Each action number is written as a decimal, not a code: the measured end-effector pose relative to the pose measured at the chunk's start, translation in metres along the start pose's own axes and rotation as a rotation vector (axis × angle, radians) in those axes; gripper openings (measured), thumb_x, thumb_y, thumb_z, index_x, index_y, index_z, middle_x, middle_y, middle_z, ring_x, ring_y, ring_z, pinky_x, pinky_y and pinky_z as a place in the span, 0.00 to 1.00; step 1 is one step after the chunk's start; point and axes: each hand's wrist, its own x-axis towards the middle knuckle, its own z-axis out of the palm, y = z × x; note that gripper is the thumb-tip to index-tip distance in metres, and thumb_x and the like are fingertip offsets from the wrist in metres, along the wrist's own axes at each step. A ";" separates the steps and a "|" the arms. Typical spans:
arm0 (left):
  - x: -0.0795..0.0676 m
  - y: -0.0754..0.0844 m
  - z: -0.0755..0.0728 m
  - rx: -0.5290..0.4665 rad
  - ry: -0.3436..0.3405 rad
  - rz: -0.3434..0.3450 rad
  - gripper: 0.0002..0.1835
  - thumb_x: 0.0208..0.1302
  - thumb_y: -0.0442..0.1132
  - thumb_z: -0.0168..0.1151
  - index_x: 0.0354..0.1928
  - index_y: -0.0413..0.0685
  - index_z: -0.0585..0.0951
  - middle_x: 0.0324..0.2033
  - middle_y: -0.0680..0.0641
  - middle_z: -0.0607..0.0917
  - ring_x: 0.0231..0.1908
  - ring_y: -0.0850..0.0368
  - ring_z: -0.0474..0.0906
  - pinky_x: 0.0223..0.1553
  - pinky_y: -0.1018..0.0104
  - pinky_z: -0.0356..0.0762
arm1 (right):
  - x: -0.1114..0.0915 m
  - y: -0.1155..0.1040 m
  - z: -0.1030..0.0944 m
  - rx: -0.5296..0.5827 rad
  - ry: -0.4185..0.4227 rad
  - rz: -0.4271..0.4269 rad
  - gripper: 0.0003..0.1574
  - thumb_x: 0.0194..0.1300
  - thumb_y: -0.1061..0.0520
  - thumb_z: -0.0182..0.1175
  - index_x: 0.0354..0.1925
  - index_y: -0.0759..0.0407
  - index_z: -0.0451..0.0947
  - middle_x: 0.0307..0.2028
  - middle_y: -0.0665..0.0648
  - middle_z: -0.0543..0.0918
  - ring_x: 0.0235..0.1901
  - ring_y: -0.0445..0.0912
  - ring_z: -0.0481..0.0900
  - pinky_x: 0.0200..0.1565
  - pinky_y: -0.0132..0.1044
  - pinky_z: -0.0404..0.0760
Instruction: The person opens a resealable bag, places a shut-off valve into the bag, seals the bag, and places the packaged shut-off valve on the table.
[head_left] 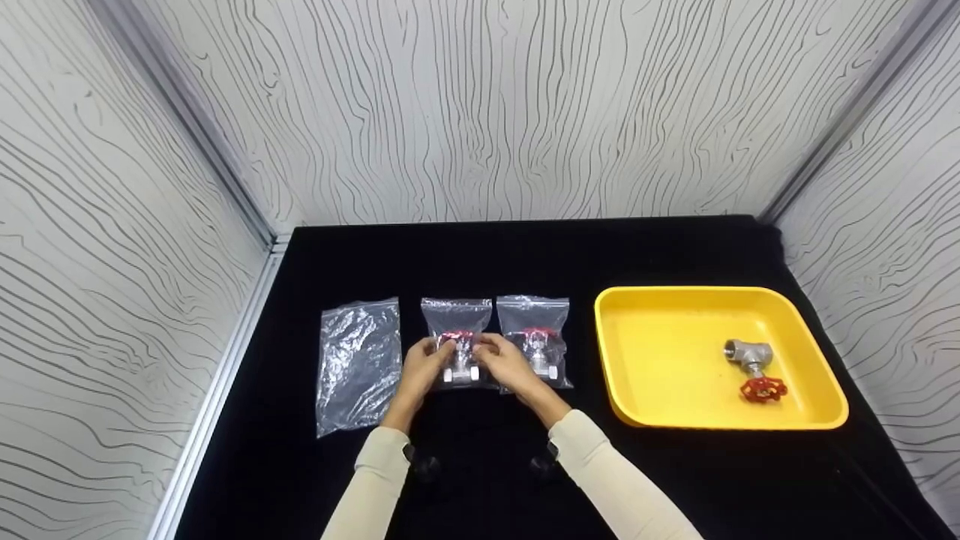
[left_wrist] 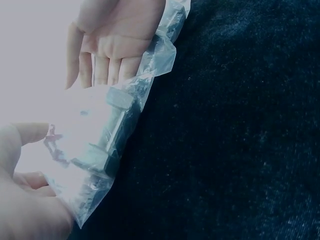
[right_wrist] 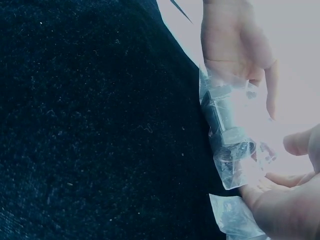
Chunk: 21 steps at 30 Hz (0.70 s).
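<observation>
A clear zip bag holding a gate valve with a red handwheel lies between my two hands. My left hand grips its left side, thumb over the bag; in the left wrist view the left fingers curl at the bag's edge. My right hand grips the right side, its fingers reaching under the plastic in the right wrist view. Glare in both wrist views hides part of the handwheel. Just right of it lies a second bagged valve, partly behind my right hand.
A flat clear zip bag lies to the left on the black cloth. To the right stands a yellow tray with a loose red-wheeled valve inside. Patterned panels enclose the table's back and sides.
</observation>
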 end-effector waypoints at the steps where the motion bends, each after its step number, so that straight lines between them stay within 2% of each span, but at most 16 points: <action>1: 0.000 0.000 0.000 -0.016 0.002 -0.001 0.20 0.72 0.42 0.68 0.52 0.29 0.81 0.32 0.50 0.84 0.34 0.61 0.77 0.38 0.72 0.76 | 0.000 0.000 0.000 -0.007 0.002 0.000 0.26 0.79 0.61 0.56 0.67 0.77 0.71 0.59 0.78 0.83 0.57 0.65 0.86 0.62 0.50 0.86; 6: -0.002 0.000 -0.003 -0.065 0.002 0.000 0.20 0.73 0.38 0.66 0.56 0.26 0.79 0.41 0.39 0.90 0.39 0.59 0.84 0.45 0.68 0.84 | -0.001 -0.002 0.001 -0.038 0.009 -0.012 0.28 0.77 0.60 0.57 0.67 0.77 0.71 0.60 0.78 0.82 0.57 0.65 0.86 0.62 0.50 0.86; 9: -0.005 0.002 -0.005 -0.091 -0.007 0.003 0.21 0.74 0.36 0.65 0.58 0.23 0.77 0.46 0.32 0.89 0.43 0.52 0.88 0.50 0.60 0.88 | -0.003 -0.004 -0.001 -0.064 0.018 -0.028 0.29 0.76 0.60 0.58 0.67 0.77 0.72 0.59 0.77 0.82 0.58 0.64 0.85 0.62 0.52 0.85; 12: -0.008 0.004 -0.008 -0.091 -0.014 0.000 0.23 0.75 0.36 0.64 0.60 0.22 0.76 0.49 0.30 0.87 0.46 0.47 0.88 0.52 0.56 0.88 | -0.006 -0.007 -0.002 -0.078 0.025 -0.033 0.29 0.76 0.61 0.59 0.68 0.77 0.71 0.61 0.77 0.82 0.59 0.65 0.84 0.63 0.53 0.84; 15: -0.012 0.004 -0.013 -0.042 -0.016 -0.003 0.23 0.74 0.37 0.65 0.61 0.24 0.77 0.51 0.30 0.86 0.47 0.46 0.87 0.51 0.59 0.86 | -0.009 -0.009 -0.003 -0.088 0.030 -0.039 0.29 0.76 0.62 0.59 0.68 0.78 0.70 0.62 0.78 0.81 0.61 0.67 0.83 0.65 0.55 0.83; 18: -0.016 0.003 -0.019 0.005 -0.020 -0.006 0.23 0.73 0.38 0.65 0.62 0.27 0.78 0.54 0.31 0.86 0.48 0.49 0.86 0.50 0.64 0.84 | -0.014 -0.011 -0.004 -0.101 0.041 -0.047 0.29 0.75 0.63 0.59 0.68 0.78 0.70 0.63 0.77 0.80 0.61 0.68 0.83 0.65 0.55 0.83; 21: -0.018 0.004 -0.025 -0.007 -0.026 -0.001 0.23 0.72 0.36 0.64 0.62 0.27 0.77 0.55 0.30 0.85 0.47 0.52 0.85 0.50 0.64 0.85 | -0.019 -0.014 -0.006 -0.101 0.058 -0.051 0.28 0.74 0.63 0.59 0.67 0.77 0.72 0.64 0.76 0.80 0.62 0.67 0.83 0.64 0.56 0.83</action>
